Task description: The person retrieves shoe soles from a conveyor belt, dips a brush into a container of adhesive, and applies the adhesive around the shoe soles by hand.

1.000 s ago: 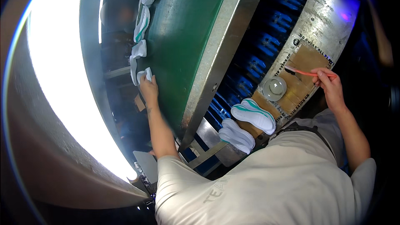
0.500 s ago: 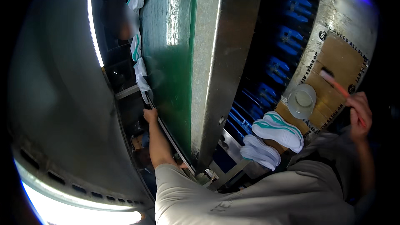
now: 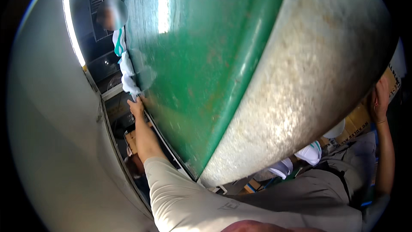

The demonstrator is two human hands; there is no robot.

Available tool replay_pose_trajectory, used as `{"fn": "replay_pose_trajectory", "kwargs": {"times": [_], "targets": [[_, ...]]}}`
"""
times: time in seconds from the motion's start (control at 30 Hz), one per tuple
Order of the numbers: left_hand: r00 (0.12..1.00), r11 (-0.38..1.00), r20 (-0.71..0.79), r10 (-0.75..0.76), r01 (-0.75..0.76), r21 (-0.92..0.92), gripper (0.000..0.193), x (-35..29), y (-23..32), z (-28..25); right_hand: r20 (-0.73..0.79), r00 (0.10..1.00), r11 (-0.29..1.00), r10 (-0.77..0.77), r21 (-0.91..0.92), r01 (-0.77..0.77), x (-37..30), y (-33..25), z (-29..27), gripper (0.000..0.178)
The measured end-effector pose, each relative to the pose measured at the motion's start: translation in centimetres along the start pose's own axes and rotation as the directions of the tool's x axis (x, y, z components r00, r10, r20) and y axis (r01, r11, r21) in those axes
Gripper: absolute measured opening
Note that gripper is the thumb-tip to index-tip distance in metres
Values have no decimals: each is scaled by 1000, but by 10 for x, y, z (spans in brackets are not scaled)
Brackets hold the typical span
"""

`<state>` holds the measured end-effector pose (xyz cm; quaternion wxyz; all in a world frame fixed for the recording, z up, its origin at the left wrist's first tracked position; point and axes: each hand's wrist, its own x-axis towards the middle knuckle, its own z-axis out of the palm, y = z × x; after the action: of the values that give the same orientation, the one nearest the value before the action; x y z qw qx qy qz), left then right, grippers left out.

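My left arm reaches along the left edge of a green conveyor belt. My left hand is closed on the near end of a white shoe sole, the nearest in a row along that edge. Teal marks a farther sole. At the far right, my right hand is closed beside brown cardboard. A small bit of red shows at its fingers, the handle of the brush seen earlier; the bristles are hidden. Below the metal side, partly covered, are a white-and-teal sole and another sole.
A broad metal side panel bulges between my arms. A pale container peeks out by the cardboard. A grey panel and a bright lamp strip stand at left. Beyond the belt is a blurred person.
The view has swung toward the belt, and the metal side now hides most of the right-hand worktop. My left hand has reached the nearest sole. My right hand has moved up beside the cardboard.
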<state>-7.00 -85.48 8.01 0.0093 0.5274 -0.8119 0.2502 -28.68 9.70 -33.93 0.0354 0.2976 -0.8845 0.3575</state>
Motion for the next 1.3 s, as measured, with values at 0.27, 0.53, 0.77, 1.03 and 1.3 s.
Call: {"fn": "replay_pose_trajectory", "kwargs": {"times": [0.27, 0.53, 0.77, 1.03, 1.3], "targets": [[996, 978, -70, 58, -43, 205, 38, 58, 36, 33, -41, 999, 998, 6, -62, -8, 50, -17, 23, 25], [997, 981, -59, -55, 65, 182, 61, 52, 83, 8, -70, 994, 997, 79, 24, -77, 43, -14, 26, 26], [949, 908, 309, -68, 187, -374, 88, 65, 71, 20, -51, 994, 995, 100, -23, -101, 41, -21, 20, 26], [967, 985, -226, 118, -85, 150, 32, 51, 81, 22, -38, 998, 996, 43, -71, -46, 44, -23, 21, 29], [949, 681, -19, -313, 211, -701, 29, 65, 40, -81, -74, 995, 995, 66, 78, -61, 44, -26, 25, 29]]}}
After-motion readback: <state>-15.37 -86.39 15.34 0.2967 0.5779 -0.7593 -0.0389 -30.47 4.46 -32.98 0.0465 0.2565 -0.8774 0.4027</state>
